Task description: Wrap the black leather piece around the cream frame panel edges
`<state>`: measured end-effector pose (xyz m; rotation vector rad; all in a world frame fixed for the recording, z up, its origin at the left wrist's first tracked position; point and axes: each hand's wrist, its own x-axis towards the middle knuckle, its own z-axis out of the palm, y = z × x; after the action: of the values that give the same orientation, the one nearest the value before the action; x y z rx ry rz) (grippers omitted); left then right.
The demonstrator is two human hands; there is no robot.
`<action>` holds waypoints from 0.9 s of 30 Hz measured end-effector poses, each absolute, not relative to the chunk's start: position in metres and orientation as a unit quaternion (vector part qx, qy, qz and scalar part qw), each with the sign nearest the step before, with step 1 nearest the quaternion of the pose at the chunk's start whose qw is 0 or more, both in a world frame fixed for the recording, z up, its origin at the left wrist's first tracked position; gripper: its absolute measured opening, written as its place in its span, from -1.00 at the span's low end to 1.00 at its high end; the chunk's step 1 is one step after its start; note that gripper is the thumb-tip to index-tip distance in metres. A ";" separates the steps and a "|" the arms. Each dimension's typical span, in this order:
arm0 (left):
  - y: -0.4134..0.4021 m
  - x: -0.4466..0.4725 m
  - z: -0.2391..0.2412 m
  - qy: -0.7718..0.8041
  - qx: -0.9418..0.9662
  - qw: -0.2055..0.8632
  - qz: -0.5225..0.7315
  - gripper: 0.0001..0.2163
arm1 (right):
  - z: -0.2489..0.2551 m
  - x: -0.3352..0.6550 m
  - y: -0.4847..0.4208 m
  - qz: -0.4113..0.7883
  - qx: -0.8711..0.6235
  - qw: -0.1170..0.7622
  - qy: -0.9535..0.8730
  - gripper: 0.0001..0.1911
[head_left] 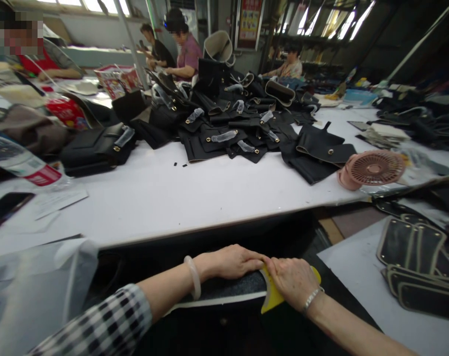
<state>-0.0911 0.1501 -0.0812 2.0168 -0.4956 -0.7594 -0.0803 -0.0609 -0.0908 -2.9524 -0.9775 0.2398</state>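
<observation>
Black, white-edged panel (pixel 224 291) pressed flat under left hand (pixel 233 262); right hand (pixel 293 284) grips yellow piece (pixel 270 296).

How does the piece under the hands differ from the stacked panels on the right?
The dark curved piece with a pale edge lies singly under the left hand and right hand, with a yellow strip on it. The black gold-trimmed panels lie overlapped in a stack, untouched, on a grey board. Both are dark, flat and rounded.
</observation>
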 end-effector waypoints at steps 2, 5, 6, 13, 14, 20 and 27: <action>0.151 -0.087 -0.080 -0.173 0.792 0.484 -0.330 -0.60 | -0.092 -0.087 -0.064 0.089 -0.951 0.041 -0.294 -0.42; 0.151 -0.079 -0.080 -0.126 0.781 0.509 -0.339 -0.62 | -0.096 -0.094 -0.075 0.130 -0.952 0.109 -0.255 -0.33; 0.151 -0.076 -0.081 -0.117 0.781 0.513 -0.337 -0.64 | -0.098 -0.096 -0.081 0.146 -0.951 0.126 -0.243 -0.28; 0.145 -0.066 -0.085 -0.069 0.781 0.511 -0.352 -0.63 | -0.106 -0.090 -0.096 0.412 -0.642 0.640 0.092 -0.21; 0.145 -0.066 -0.086 -0.063 0.782 0.509 -0.354 -0.64 | -0.107 -0.087 -0.092 0.422 -0.600 0.673 0.097 -0.20; 0.144 -0.068 -0.088 -0.056 0.794 0.497 -0.345 -0.68 | -0.125 -0.075 -0.068 0.388 -0.660 0.642 0.049 -0.39; 0.144 -0.066 -0.083 -0.103 0.822 0.452 -0.332 -0.69 | -0.125 -0.058 -0.070 0.364 -0.764 0.528 -0.073 -0.43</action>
<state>-0.0660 0.1437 -0.0826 2.0303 -0.2538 -0.8198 -0.0582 -0.0702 -0.1251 -1.8265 -0.1736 0.8693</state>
